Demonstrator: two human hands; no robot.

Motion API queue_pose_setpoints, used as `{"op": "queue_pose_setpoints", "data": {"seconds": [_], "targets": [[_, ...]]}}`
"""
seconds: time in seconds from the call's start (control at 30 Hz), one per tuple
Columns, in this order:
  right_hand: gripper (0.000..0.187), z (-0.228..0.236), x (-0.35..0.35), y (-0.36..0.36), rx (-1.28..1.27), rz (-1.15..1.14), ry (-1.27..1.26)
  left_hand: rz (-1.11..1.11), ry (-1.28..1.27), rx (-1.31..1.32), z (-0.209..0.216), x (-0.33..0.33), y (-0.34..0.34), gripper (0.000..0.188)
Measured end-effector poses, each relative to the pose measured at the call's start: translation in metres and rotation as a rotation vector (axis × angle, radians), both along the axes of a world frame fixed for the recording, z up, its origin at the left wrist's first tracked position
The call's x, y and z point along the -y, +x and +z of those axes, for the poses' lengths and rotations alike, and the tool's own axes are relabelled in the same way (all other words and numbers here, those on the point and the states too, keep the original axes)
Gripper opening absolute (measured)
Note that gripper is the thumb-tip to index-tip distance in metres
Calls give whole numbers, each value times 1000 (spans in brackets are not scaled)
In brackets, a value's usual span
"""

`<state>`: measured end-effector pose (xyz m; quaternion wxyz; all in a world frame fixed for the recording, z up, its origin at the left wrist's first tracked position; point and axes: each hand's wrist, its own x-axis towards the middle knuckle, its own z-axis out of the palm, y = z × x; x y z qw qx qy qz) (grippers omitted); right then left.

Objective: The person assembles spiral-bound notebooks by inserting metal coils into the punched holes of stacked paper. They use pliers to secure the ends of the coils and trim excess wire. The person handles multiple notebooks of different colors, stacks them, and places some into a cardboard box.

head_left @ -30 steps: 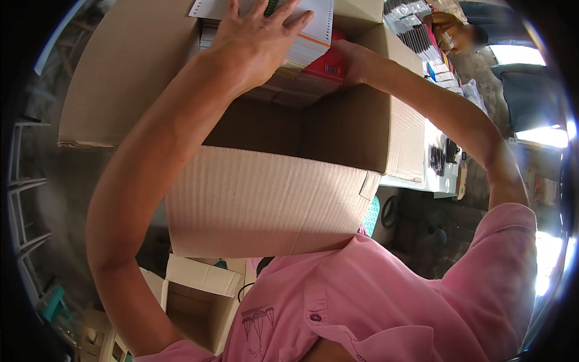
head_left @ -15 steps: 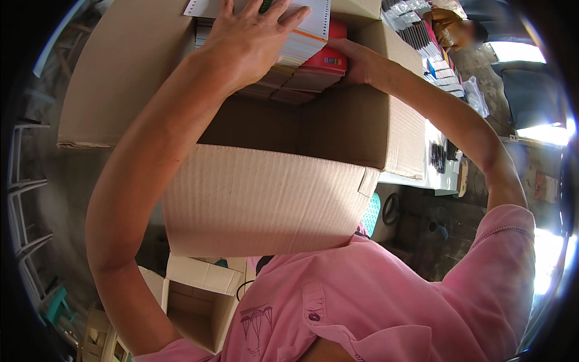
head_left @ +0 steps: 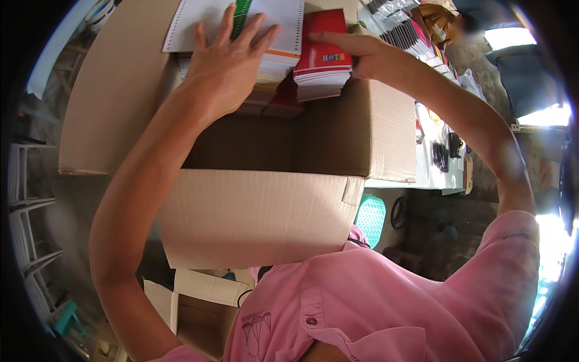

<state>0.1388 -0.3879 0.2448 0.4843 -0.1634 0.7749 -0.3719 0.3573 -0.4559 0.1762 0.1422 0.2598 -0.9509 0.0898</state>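
A large cardboard box stands open before me, stacks of printed booklets at its far side. My left hand lies with fingers spread on a white sheet with punched edges and a green stripe, on top of a tall paper stack. At the box's right wall my right hand grips a bundle of red-covered booklets, thumb on the cover and fingers around its right side. The bundle is raised and tilted beside the paper stack. More red booklets show lower down, partly in shadow.
On a table to the right lie rows of stacked booklets and a dark bundle. Another person is at the far right. A smaller open box sits below, a turquoise stool beyond my side.
My right hand has lifted the red booklet bundle up from beside the paper stack. My left hand has shifted slightly left and down in view, still resting on the white sheet.
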Motion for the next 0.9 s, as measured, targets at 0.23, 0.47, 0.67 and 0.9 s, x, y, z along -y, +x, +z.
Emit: {"op": "queue_pose_setpoints", "data": {"seconds": [0.23, 0.47, 0.67, 0.9], "targets": [[52, 104, -132, -52, -880, 670, -236, -13, -48, -34, -1, 2, 0, 84], [114, -3, -264, -157, -1231, 304, -561, 26, -133, 114, 15, -8, -7, 71], [71, -184, -241, -229, 326, -1131, -580, 27, -80, 155, 20, -8, -10, 67], [71, -296, -240, -302, 409, -1339, -721, 54, -73, 185, 30, -15, -6, 64]]}}
